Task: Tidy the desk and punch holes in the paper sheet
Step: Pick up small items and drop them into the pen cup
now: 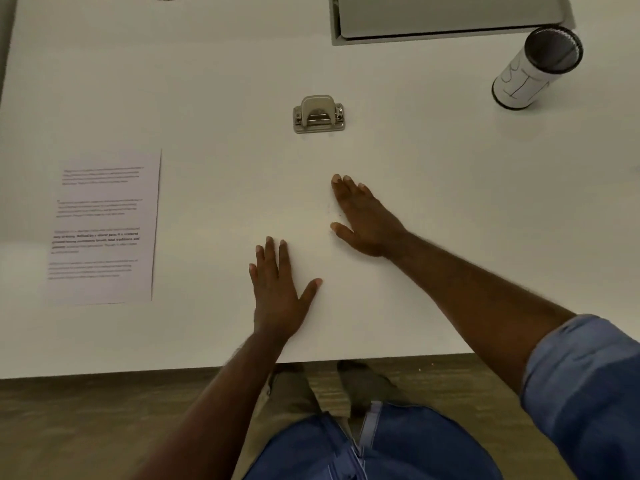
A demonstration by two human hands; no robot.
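A printed paper sheet (104, 226) lies flat on the left of the white desk (450, 202). A small metal hole punch (319, 114) stands in the middle, farther back. My left hand (278, 289) rests palm down on the desk near the front edge, fingers spread, holding nothing. My right hand (363, 216) lies flat a little farther in and to the right, fingers apart, empty, a short way in front of the punch. Neither hand touches the sheet or the punch.
A white cylindrical container with a black lid (535, 69) stands at the back right. A grey tray or drawer unit (446, 19) sits along the back edge. The desk's front edge (138, 374) runs below my hands, with floor beneath.
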